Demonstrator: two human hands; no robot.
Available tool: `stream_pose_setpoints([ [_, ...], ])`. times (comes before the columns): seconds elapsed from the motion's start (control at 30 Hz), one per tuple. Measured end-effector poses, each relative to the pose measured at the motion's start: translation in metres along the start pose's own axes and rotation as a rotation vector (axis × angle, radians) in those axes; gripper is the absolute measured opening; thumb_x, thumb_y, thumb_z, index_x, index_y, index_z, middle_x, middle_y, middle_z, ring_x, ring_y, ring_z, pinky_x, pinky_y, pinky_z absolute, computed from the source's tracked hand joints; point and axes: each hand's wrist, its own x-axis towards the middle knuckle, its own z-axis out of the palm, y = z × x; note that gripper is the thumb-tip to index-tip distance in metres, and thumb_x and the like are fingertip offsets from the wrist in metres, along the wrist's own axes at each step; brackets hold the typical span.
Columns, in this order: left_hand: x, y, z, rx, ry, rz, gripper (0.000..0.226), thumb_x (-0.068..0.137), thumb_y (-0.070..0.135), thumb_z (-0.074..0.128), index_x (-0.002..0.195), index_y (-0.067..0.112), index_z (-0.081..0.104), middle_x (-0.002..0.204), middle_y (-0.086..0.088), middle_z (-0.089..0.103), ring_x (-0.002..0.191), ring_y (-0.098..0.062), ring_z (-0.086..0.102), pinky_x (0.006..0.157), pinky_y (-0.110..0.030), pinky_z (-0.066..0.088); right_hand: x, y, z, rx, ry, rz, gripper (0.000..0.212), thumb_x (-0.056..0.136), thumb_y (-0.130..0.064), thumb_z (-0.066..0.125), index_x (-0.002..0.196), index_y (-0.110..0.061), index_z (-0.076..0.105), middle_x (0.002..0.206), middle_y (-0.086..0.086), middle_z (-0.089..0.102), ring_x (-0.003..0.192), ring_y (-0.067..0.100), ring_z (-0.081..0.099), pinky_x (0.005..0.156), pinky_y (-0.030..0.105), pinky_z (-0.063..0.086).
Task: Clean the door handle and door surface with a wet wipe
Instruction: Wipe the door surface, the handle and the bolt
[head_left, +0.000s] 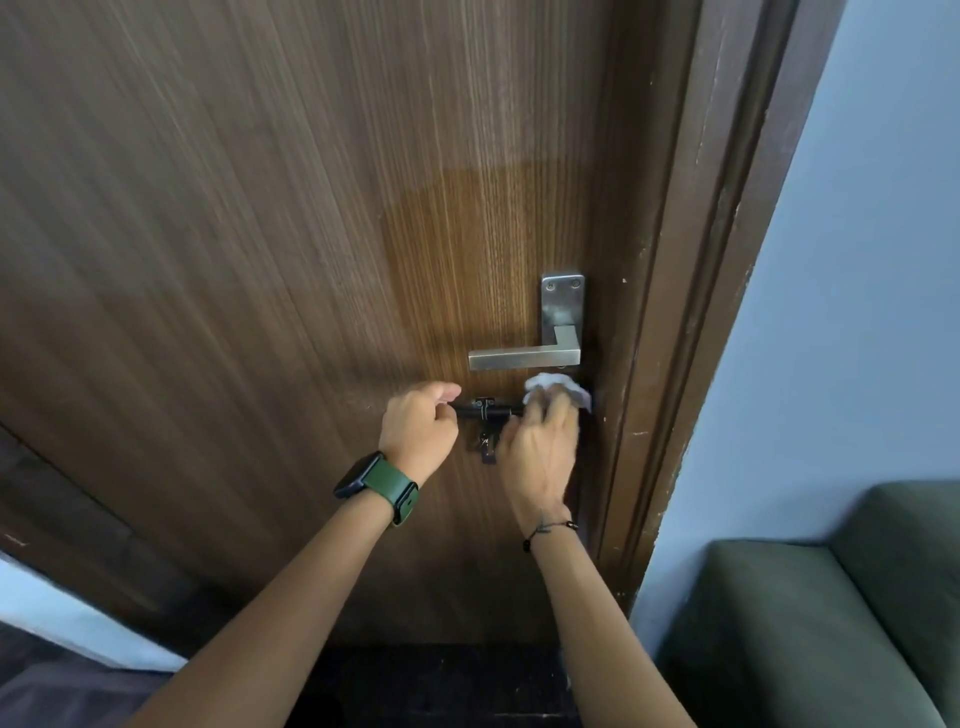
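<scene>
right hand (540, 441) pressing wipe (558, 389), door (260, 260)

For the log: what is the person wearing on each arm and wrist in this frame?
Both forearms are bare, with no sleeves in view. The left wrist carries a smartwatch with a dark rectangular case on a green strap. The right wrist has a thin dark cord bracelet. No gloves or rings show on the left hand or right hand.

Two bare forearms, no sleeves in view. Left wrist: smartwatch (354, 481) with dark square case, on a wide dark green strap (395, 493) with a small dark stud at the clasp. Right wrist: thin dark cord bracelet (550, 531) with small dark beads or knots. No rings seen on either hand.
</scene>
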Motion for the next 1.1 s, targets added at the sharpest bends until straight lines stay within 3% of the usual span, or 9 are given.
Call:
stream_pose_setpoints([
  [0.17,0.007,-0.009,-0.008,0.017,0.062,-0.056,0.032,0.080,0.000,0.044,0.104,0.008,0.064,0.108,-0.012,0.068,0.103,-0.023,0.061,0.095,-0.029,0.044,-0.011,-0.053,0.027,-0.042,-0.170,-0.267,0.043,0.082,-0.014,0.057,0.122,0.004,0.056,0.126,0.023,0.054,0.123,0.040,0.046,0.105,0.048,0.039],
  [0.3,0.012,-0.018,-0.014,-0.009,0.081,-0.087,0.031,0.082,0.001,0.045,0.104,0.008,0.064,0.108,-0.012,0.068,0.103,-0.023,0.061,0.094,-0.028,0.045,-0.012,-0.057,0.035,-0.158,-0.299,-0.476,0.054,0.086,-0.018,0.049,0.136,0.002,0.041,0.138,0.020,0.043,0.133,0.037,0.034,0.115,0.046,0.025],
  [0.47,0.008,-0.022,-0.008,-0.060,0.051,-0.094,0.032,0.082,0.000,0.044,0.104,0.010,0.065,0.107,-0.010,0.069,0.100,-0.019,0.062,0.089,-0.022,0.043,0.003,-0.032,0.010,-0.166,-0.074,-0.345,0.039,0.074,-0.012,0.066,0.113,-0.003,0.064,0.118,0.015,0.061,0.115,0.033,0.056,0.102,0.047,0.044],
  [0.57,0.005,-0.027,-0.010,-0.071,0.054,-0.095,0.033,0.082,-0.001,0.044,0.104,0.011,0.064,0.107,-0.008,0.068,0.099,-0.016,0.061,0.087,-0.020,0.042,0.009,0.002,-0.004,-0.114,0.062,-0.084,0.037,0.076,-0.008,0.065,0.112,0.001,0.062,0.117,0.020,0.059,0.109,0.038,0.056,0.097,0.048,0.047],
  [0.67,0.005,-0.029,-0.013,-0.057,0.062,-0.103,0.033,0.082,-0.001,0.043,0.105,0.010,0.064,0.107,-0.008,0.068,0.100,-0.016,0.061,0.087,-0.019,0.041,0.010,0.011,-0.006,-0.024,0.055,0.032,0.041,0.080,-0.005,0.061,0.119,0.006,0.056,0.125,0.022,0.053,0.112,0.039,0.052,0.093,0.047,0.050],
  [0.73,0.006,-0.029,-0.013,-0.060,0.062,-0.114,0.033,0.082,-0.001,0.043,0.105,0.010,0.064,0.108,-0.008,0.068,0.100,-0.015,0.061,0.087,-0.018,0.040,0.005,-0.004,0.001,-0.026,0.009,-0.047,0.046,0.081,-0.004,0.061,0.124,0.006,0.052,0.129,0.023,0.051,0.118,0.040,0.049,0.096,0.046,0.048],
  [0.87,0.010,-0.030,-0.016,-0.042,0.069,-0.124,0.034,0.082,-0.001,0.043,0.106,0.009,0.063,0.110,-0.009,0.068,0.103,-0.018,0.060,0.089,-0.019,0.039,-0.008,-0.049,0.018,0.004,-0.099,-0.335,0.056,0.071,0.003,0.070,0.123,0.009,0.053,0.121,0.025,0.058,0.109,0.040,0.058,0.085,0.043,0.055],
  [1.03,0.017,-0.027,-0.032,0.006,0.148,-0.062,0.035,0.081,0.001,0.045,0.109,0.013,0.063,0.113,-0.007,0.067,0.106,-0.019,0.058,0.082,-0.007,0.031,0.024,-0.085,0.009,0.046,0.025,-0.445,0.054,0.077,-0.003,0.066,0.126,0.009,0.049,0.125,0.024,0.055,0.112,0.039,0.054,0.083,0.041,0.055],
  [1.1,0.022,-0.022,-0.040,-0.014,0.178,-0.027,0.036,0.080,0.000,0.044,0.107,0.013,0.064,0.111,-0.006,0.067,0.105,-0.019,0.058,0.084,-0.010,0.034,0.039,-0.096,0.004,0.064,0.100,-0.427,0.053,0.079,-0.006,0.064,0.129,0.007,0.048,0.130,0.022,0.052,0.117,0.038,0.046,0.080,0.037,0.054],
])
